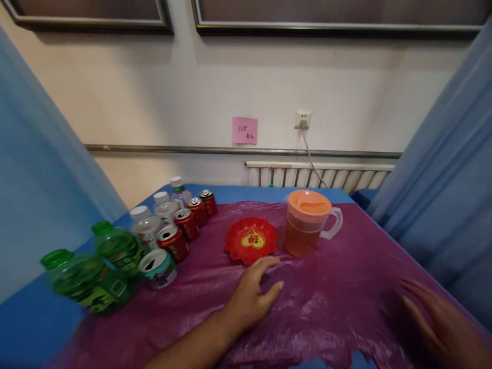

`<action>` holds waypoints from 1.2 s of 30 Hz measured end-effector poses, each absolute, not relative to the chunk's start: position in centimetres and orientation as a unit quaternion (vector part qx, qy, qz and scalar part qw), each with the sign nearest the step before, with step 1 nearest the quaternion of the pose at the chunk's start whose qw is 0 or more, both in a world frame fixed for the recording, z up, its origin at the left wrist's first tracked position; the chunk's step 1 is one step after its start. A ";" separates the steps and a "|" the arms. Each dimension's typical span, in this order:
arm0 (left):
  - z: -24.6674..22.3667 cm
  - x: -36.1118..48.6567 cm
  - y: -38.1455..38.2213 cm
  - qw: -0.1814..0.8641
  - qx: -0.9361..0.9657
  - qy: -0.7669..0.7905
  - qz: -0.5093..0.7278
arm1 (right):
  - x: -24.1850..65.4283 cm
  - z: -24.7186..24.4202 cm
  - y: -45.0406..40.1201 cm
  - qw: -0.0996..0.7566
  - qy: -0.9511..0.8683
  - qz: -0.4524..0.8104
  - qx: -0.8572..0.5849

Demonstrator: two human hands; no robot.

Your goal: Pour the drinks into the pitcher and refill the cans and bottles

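Note:
My left hand (255,292) is over the purple plastic sheet (330,297), just in front of a red scalloped plate (234,238) with a yellow heart design. Its thumb and fingers are apart and nothing is in them. Behind that hand and to its right stands a clear pitcher (302,236) of amber liquid, with an orange lid (309,202) on top and its handle (338,223) facing right. Near the right edge of the sheet is my right hand (434,312), partly smeared, fingers stretched out and holding nothing.
On the left stand green plastic bottles (88,282), clear bottles with white caps (146,225), several red cans (186,224) and a teal-rimmed can (158,269). A radiator (346,176) and a plugged-in cable (310,154) are behind the table. Blue curtains (438,179) hang at both sides.

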State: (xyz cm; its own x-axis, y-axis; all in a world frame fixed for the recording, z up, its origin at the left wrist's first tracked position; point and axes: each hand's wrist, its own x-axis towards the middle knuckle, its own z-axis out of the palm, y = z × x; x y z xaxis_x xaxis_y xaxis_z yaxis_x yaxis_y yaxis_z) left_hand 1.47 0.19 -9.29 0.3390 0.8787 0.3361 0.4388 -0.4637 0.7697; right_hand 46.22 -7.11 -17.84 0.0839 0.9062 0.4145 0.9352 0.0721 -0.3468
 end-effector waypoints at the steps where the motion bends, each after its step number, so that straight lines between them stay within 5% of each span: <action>1: -9.8 -0.1 -1.5 0.274 0.777 0.440 0.355 | 44.0 -17.7 -7.4 0.286 -0.692 -0.007 -0.663; 8: -11.8 -8.1 -9.3 0.153 0.796 0.511 0.285 | 31.8 -16.4 -9.0 0.304 -0.790 0.104 -0.523; 18: -10.1 -18.7 -13.0 -0.091 0.593 0.654 0.461 | 24.7 -14.4 -7.7 0.311 -0.852 0.099 -0.409; 30: 0.9 -9.2 -2.8 0.024 0.784 0.432 0.446 | 18.6 -6.2 -3.0 0.465 -0.813 0.109 -0.333; 36: 6.4 -4.0 2.9 0.058 0.761 0.357 0.538 | 16.3 -1.0 0.2 0.592 -0.755 0.124 -0.255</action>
State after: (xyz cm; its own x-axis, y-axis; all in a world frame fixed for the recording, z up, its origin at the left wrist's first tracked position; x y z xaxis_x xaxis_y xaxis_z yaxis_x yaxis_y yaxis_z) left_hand -4.03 2.87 6.36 0.1653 0.6054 0.7786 0.4813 -0.7386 0.4721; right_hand 16.25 0.24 -1.03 -0.1694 0.5312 0.8302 0.2378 0.8395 -0.4886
